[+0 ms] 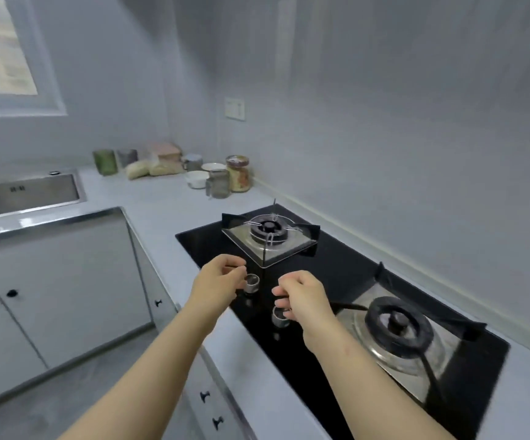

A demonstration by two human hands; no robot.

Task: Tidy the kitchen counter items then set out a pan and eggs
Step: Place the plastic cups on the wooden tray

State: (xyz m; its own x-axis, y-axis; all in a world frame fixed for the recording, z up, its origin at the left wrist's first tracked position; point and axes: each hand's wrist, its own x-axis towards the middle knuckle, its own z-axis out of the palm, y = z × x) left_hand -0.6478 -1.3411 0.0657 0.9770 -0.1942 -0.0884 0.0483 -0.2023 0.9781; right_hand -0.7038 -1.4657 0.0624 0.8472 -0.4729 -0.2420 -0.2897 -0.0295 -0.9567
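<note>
Head: left hand (217,277) beside round steel knob (252,282)

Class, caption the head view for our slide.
Left hand and right hand poised by two silver round knobs of a black glass hob.

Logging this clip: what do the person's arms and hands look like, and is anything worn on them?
Both forearms are bare, with no sleeve in view. The left hand and right hand wear no gloves, and no ring, watch or bracelet shows. A small mark sits on the right forearm just below the wrist.
</note>
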